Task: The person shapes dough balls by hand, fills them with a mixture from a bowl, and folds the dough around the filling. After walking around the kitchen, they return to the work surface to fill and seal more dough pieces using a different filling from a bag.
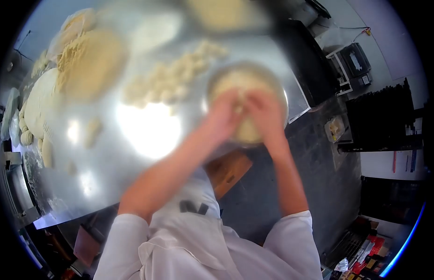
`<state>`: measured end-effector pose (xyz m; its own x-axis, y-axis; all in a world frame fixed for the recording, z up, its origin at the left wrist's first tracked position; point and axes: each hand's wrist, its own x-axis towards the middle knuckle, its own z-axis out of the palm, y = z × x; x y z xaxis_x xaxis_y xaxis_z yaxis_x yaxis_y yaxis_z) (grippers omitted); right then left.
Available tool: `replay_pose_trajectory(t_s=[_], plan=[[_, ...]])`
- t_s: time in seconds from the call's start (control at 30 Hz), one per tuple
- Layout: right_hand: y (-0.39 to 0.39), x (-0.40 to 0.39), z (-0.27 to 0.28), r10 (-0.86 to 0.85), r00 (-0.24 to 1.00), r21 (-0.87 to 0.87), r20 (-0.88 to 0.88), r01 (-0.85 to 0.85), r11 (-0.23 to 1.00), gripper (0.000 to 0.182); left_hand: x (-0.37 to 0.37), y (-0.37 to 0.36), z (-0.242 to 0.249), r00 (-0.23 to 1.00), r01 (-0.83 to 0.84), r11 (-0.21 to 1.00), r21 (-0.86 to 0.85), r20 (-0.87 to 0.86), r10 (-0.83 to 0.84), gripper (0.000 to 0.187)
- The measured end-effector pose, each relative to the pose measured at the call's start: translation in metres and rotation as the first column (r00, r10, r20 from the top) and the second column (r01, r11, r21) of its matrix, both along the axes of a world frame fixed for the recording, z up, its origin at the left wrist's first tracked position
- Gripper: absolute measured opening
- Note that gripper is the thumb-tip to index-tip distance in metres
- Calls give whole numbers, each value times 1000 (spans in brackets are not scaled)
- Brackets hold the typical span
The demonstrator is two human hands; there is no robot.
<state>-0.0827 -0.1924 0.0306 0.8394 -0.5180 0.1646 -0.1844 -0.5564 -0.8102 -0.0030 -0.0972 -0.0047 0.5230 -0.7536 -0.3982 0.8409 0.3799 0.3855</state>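
Over a round bowl (pixel 286 103) at the edge of a gleaming metal desk (pixel 102 163), you brought your left hand (pixel 222 114) and right hand (pixel 266 114) together, fingers curled inward around what looked like a small pale piece (pixel 238 108). Blur hid the contact, so whether either grip was clenched on it could not be told. The step in hand appeared to be close fingertip work, and the position called for light, even pressure above the bowl's soft-looking, yellowish contents (pixel 248 132). Beyond your left forearm, rounded, cream-colored lumps (pixel 172 79) lay in a loose, slanting band, while a smooth, pale dough-like mass (pixel 42 105) spread near a grainy-looking tan heap (pixel 93 60) at the far left
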Motion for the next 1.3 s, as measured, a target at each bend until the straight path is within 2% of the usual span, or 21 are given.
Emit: replay_pose_trajectory(t_s=[0.07, 0.17, 0.27, 0.37, 0.47, 0.57, 0.63, 0.7, 0.77, 0.87, 0.97, 1.07, 1.17, 1.27, 1.3], plan=[[1, 4, -9, -7, 999, -88, 36, 10, 996, 18, -3, -3, -6, 994, -20, 999, 38, 107, 16, 30], [4, 5, -11, 51, 998, -339, 44, -33, 940, 16, -1, -6, -12, 997, -29, 994, 103, 75, 21, 29], [-1, 5, -6, 41, 999, -260, 8, -38, 965, 16, 1, -4, -26, 976, 31, 999, 13, 216, -33, 29], [-5, 7, -2, 35, 991, -287, -131, -72, 955, 19, -2, -4, -12, 998, -28, 999, -25, -49, 27, 29], [1, 9, 4, 46, 991, -297, -127, -83, 951, 25, -3, -5, -5, 998, 3, 1000, -30, 69, -1, 30], [-9, 8, 7, 98, 988, -276, -122, -128, 953, 27, 4, -6, -22, 999, 40, 989, -146, 37, -35, 30], [-9, 4, 15, 82, 992, -86, -98, -91, 992, 27, 3, -6, -15, 999, -10, 989, -149, -42, 4, 30], [-7, 2, 19, 32, 997, 9, -73, -31, 999, 26, 1, -5, -8, 996, -37, 988, -150, -89, 24, 31], [2, 4, 18, -51, 998, 13, -45, 52, 999, 25, -1, -3, -2, 994, -44, 989, -142, -104, 29, 31], [14, 9, 20, -110, 993, -214, -38, 100, 972, 24, -1, -1, -2, 998, -48, 978, -203, -61, 36, 33], [27, 12, 7, -31, 998, -471, -58, 0, 882, 23, -1, 1, 0, 999, -35, 987, -154, 0, 36, 34], [27, 15, -4, -29, 993, -531, -116, -38, 846, 21, -1, 2, 16, 989, -67, 997, -47, -133, 60, 34], [18, 10, 0, -67, 998, -128, 24, 69, 989, 18, 1, 1, 8, 993, -66, 991, -114, -106, 54, 34], [12, -1, 18, -104, 983, -107, 150, 120, 987, 17, -1, 2, 11, 990, -102, 983, -151, -114, 86, 33], [10, -2, 18, -97, 985, -108, 144, 113, 988, 16, 0, 1, 9, 989, -106, 980, -167, -122, 86, 32]])
